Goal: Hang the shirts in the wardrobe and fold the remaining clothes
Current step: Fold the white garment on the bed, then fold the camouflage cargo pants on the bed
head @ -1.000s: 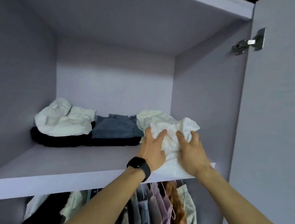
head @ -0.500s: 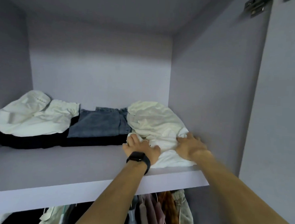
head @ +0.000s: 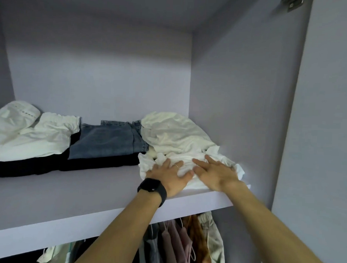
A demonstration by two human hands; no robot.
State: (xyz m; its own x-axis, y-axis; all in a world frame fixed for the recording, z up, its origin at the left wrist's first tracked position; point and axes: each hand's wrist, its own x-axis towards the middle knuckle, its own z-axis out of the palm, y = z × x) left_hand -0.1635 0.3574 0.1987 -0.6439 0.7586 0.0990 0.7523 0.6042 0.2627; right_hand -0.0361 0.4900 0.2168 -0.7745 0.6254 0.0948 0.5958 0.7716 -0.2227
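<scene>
A white folded garment (head: 230, 163) lies at the right end of the wardrobe shelf (head: 66, 202), against the side wall. My left hand (head: 169, 176), with a black watch on the wrist, presses flat on its left part. My right hand (head: 214, 172) lies flat on it beside the left, fingers straight. Behind them sits a cream garment (head: 172, 133) in a loose heap. Folded blue jeans (head: 106, 140) rest on a black garment (head: 99, 164) to the left. A white piece (head: 29, 133) lies on more black cloth at the far left.
Below the shelf hang several clothes (head: 185, 243) in pink, grey, orange and beige. The wardrobe's right wall (head: 240, 94) stands close to my right hand. The open door (head: 323, 138) with a hinge (head: 291, 3) is at the far right.
Both hands pushed the white garment further onto the shelf and went from gripping it to pressing flat on it. The camera moved closer and tilted up.
</scene>
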